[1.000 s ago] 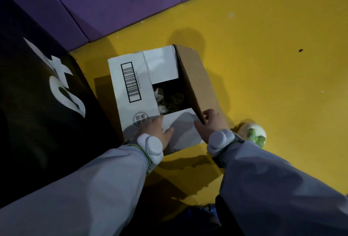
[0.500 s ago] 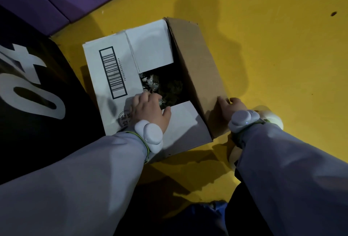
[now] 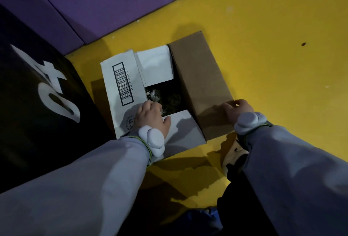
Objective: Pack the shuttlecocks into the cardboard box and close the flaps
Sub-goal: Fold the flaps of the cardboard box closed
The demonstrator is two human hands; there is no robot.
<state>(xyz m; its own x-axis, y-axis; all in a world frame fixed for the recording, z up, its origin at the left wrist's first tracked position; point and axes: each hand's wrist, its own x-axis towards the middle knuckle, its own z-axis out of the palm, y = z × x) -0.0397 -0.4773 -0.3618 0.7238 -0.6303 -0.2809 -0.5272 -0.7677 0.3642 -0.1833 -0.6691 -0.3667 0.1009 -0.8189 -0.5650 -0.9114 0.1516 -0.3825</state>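
Observation:
A cardboard box (image 3: 120,77) stands on the yellow floor. Its left flap, white with a barcode, lies folded down, and the two short white end flaps are folded in. The brown right flap (image 3: 199,77) leans outward, still up. Through the gap I see feathered shuttlecocks (image 3: 165,98) inside. My left hand (image 3: 150,118) presses flat where the left flap meets the near flap. My right hand (image 3: 237,110) grips the near outer corner of the brown flap.
A black panel with white "04" (image 3: 49,92) runs along the box's left side. Purple mats (image 3: 113,0) lie beyond. A pale shoe (image 3: 233,151) shows under my right forearm. Yellow floor (image 3: 282,56) stretches to the right.
My right hand slid outward along the brown flap to its outer corner, and the flap now leans further out. My left hand moved up onto the left flap. The white-and-green object by my right wrist is out of sight.

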